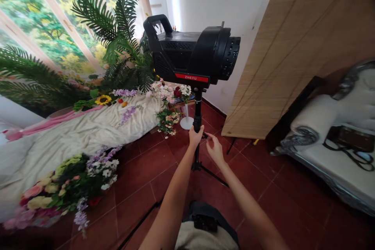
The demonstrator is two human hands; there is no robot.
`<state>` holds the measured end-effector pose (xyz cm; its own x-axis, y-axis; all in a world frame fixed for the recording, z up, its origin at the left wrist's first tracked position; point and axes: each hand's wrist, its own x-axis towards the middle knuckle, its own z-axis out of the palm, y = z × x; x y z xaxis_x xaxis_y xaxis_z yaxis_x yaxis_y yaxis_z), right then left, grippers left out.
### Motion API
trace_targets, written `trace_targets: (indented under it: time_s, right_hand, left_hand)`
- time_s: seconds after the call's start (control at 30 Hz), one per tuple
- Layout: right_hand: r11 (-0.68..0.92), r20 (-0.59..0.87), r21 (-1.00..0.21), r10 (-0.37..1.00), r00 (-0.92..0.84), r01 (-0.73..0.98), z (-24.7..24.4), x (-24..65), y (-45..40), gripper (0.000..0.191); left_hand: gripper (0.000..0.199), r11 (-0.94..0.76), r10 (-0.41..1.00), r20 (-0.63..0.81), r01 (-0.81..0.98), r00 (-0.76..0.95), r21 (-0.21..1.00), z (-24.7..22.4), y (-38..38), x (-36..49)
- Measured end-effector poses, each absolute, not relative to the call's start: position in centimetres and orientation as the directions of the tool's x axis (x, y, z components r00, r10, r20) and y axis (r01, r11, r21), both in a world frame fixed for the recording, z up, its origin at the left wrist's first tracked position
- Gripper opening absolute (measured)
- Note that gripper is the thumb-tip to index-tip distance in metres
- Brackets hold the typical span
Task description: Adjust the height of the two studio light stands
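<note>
A black studio light (187,52) with a red "ZHEYU" label sits on top of a black light stand (197,109). My left hand (195,136) is wrapped round the stand's upright, just below a collar. To its right, my right hand (215,150) has its fingertips at a small dark knob (205,135) on the side of the upright, seemingly pinching it. The fingers partly cover the knob. Below my hands the stand's legs (215,175) spread out over the red tiled floor (258,187).
On the left, a cream-draped couch (117,125) carries flowers and fruit, with a bouquet (67,187) at its front. Palm leaves (125,19) rise behind the light. A woven blind (269,54) hangs at right, near a white sofa (334,125) with a dark bag (353,142).
</note>
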<state>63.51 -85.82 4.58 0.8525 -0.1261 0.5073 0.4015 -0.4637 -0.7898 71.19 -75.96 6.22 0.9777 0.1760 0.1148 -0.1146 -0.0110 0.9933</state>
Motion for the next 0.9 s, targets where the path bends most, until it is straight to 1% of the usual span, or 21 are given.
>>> trace_targets:
  time_s: [0.1, 0.2, 0.3, 0.4, 0.47, 0.5, 0.57, 0.6, 0.67, 0.73, 0.8, 0.83, 0.9]
  right_hand:
    - [-0.552, 0.549, -0.717, -0.07, 0.833, 0.426, 4.8, 63.9, -86.5, 0.033]
    - [-0.675, 0.595, -0.589, 0.011, 0.803, 0.445, 5.1, 64.4, -87.4, 0.029]
    - [-0.752, 0.63, -0.48, 0.064, 0.774, 0.452, 5.3, 65.0, -88.3, 0.025]
    - [-0.766, 0.654, -0.461, 0.048, 0.755, 0.447, 5.7, 65.5, -89.0, 0.023]
    - [-0.742, 0.643, -0.5, 0.027, 0.765, 0.447, 5.9, 65.7, -89.1, 0.025]
    - [-0.721, 0.627, -0.539, 0.004, 0.779, 0.436, 6.0, 65.7, -89.0, 0.028]
    - [-0.65, 0.554, -0.658, -0.076, 0.829, 0.38, 6.0, 65.8, -88.6, 0.035]
    - [-0.592, 0.488, -0.735, -0.124, 0.864, 0.33, 5.9, 65.9, -88.2, 0.039]
    - [-0.426, 0.298, -0.882, -0.174, 0.939, 0.201, 5.6, 66.0, -87.4, 0.048]
    - [-0.229, 0.085, -0.972, -0.148, 0.985, 0.05, 5.3, 66.3, -86.7, 0.055]
    - [-0.018, -0.105, -0.994, -0.095, 0.99, -0.107, 5.3, 66.5, -86.3, 0.055]
    - [0.094, -0.191, -0.978, -0.04, 0.981, -0.187, 5.4, 66.6, -86.3, 0.052]
    - [0.311, -0.31, -0.888, 0.139, 0.941, -0.339, 5.9, 66.7, -86.5, 0.041]
  left_hand:
    - [0.041, -0.014, 0.18, 0.107, -0.107, 0.978, 0.994, 6.2, -75.9, 71.2]
    - [0.041, -0.027, 0.179, 0.097, -0.093, 0.979, 0.995, 6.2, -75.8, 71.2]
    - [0.04, -0.044, 0.182, 0.093, -0.086, 0.979, 0.995, 5.9, -75.8, 71.4]
    - [0.038, -0.085, 0.204, 0.108, -0.093, 0.973, 0.992, 5.8, -75.7, 71.5]
    - [0.038, -0.096, 0.203, 0.114, -0.096, 0.972, 0.991, 5.9, -75.7, 71.4]
    - [0.038, -0.091, 0.195, 0.11, -0.093, 0.975, 0.991, 6.0, -75.7, 71.4]
    - [0.038, -0.076, 0.181, 0.097, -0.085, 0.979, 0.994, 6.2, -75.7, 71.2]
    - [0.038, -0.073, 0.181, 0.095, -0.083, 0.979, 0.994, 6.3, -75.7, 71.2]
    - [0.037, -0.077, 0.188, 0.095, -0.082, 0.978, 0.994, 6.4, -75.8, 71.1]
    - [0.036, -0.077, 0.194, 0.091, -0.077, 0.977, 0.994, 6.4, -75.8, 71.0]
    - [0.035, -0.08, 0.197, 0.092, -0.077, 0.976, 0.994, 6.4, -75.8, 71.1]
    - [0.035, -0.087, 0.197, 0.098, -0.083, 0.975, 0.993, 6.4, -75.9, 71.1]
    - [0.034, -0.112, 0.2, 0.113, -0.092, 0.973, 0.989, 6.2, -75.9, 71.2]
